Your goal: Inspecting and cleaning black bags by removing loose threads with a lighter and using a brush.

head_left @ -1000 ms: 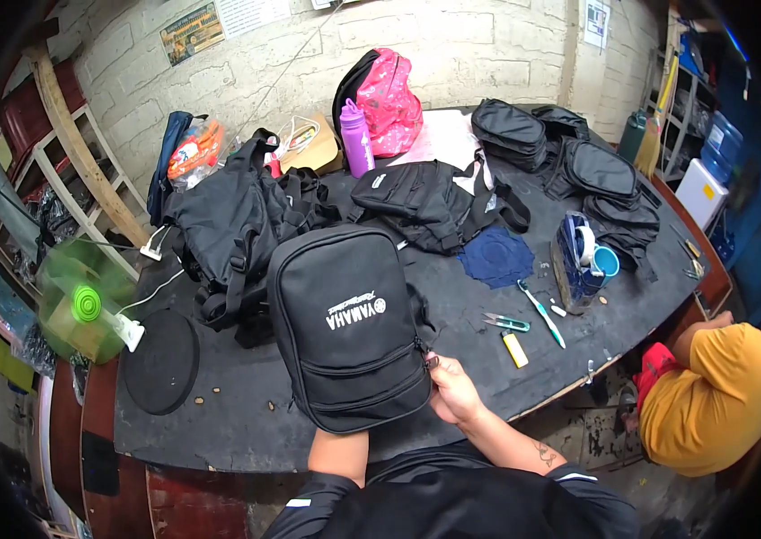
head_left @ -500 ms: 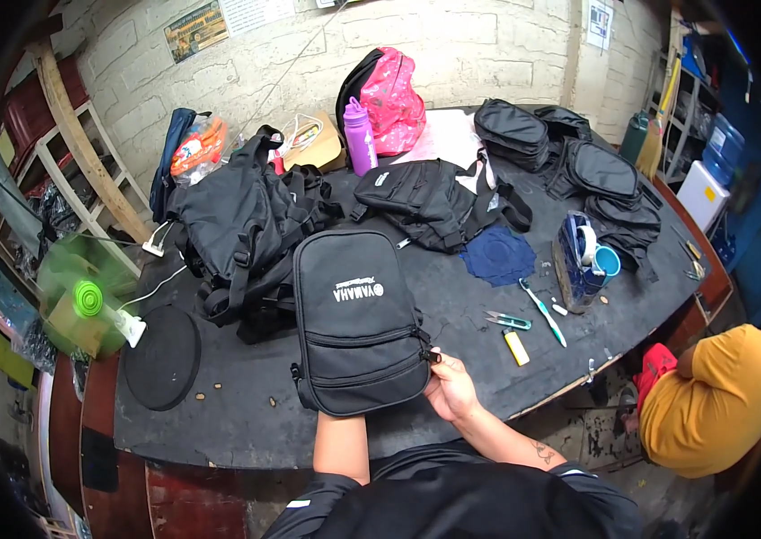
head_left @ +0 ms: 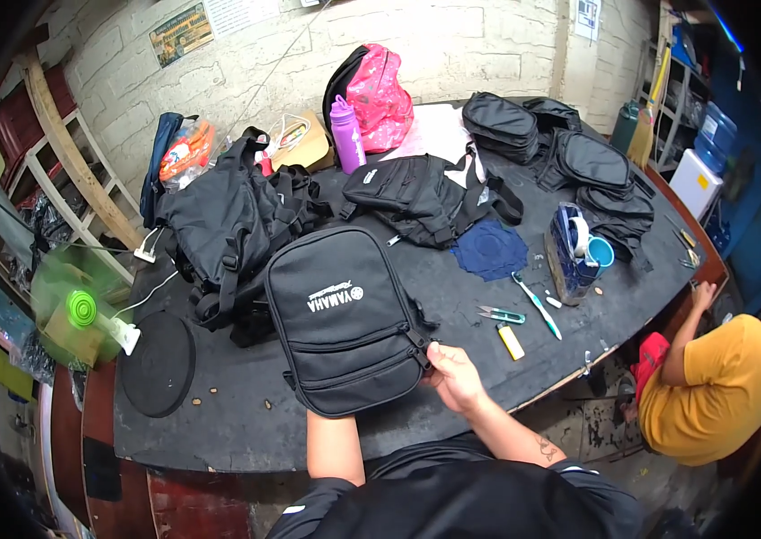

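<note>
Near the black bag (head_left: 345, 319) — my right hand (head_left: 457, 377) pinches its right-edge zipper; left hand beneath it, grip hidden. Next, I judge: steady pull along the zipper.

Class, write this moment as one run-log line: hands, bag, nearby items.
right hand: grips small black bag at right edge | left hand: hidden under bag | bag: flat on dark table | nearby: scissors, yellow lighter
</note>
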Tool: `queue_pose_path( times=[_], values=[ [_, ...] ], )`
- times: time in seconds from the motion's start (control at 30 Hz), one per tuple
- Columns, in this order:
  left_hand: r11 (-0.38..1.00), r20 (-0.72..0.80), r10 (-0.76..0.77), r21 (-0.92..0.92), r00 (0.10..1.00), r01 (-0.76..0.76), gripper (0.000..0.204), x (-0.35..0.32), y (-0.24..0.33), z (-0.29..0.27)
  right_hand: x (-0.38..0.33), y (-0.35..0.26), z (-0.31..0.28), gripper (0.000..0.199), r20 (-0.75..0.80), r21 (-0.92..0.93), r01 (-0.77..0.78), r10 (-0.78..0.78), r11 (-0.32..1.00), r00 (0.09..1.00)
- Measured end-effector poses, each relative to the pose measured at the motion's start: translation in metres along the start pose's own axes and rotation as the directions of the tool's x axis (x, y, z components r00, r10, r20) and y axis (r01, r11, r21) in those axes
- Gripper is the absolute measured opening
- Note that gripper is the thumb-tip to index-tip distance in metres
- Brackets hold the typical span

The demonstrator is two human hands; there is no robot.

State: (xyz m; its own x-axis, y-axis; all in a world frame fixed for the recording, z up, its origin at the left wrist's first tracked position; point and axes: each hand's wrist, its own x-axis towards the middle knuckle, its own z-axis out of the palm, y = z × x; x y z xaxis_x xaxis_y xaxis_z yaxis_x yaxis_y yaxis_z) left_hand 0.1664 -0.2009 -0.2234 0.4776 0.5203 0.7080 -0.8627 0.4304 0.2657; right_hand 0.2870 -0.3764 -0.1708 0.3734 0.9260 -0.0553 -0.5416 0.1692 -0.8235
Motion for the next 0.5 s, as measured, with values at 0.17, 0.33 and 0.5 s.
queue_pose_path(
  times=[0.17, 0.33, 0.5],
  values=[
    [0.999, -0.026, -0.007, -0.034, 1.000, 0.006, 0.060, 0.000, 0.000, 0.007, 0.013, -0.042, -0.013, 0.035, -0.076, -0.773, 0.057, -0.182, 0.632, 0.980],
    [0.999, -0.064, -0.032, -0.039, 0.997, 0.029, 0.060, 0.038, -0.017, 0.010, 0.042, -0.062, 0.025, 0.022, -0.029, -0.526, 0.332, -0.406, 0.783, 0.913],
    [0.996, -0.108, -0.079, -0.052, 0.991, 0.074, 0.059, -0.007, -0.023, 0.024, 0.066, -0.048, 0.015, 0.021, 0.071, -0.122, 0.262, -0.255, 0.957, 0.964]
  ],
)
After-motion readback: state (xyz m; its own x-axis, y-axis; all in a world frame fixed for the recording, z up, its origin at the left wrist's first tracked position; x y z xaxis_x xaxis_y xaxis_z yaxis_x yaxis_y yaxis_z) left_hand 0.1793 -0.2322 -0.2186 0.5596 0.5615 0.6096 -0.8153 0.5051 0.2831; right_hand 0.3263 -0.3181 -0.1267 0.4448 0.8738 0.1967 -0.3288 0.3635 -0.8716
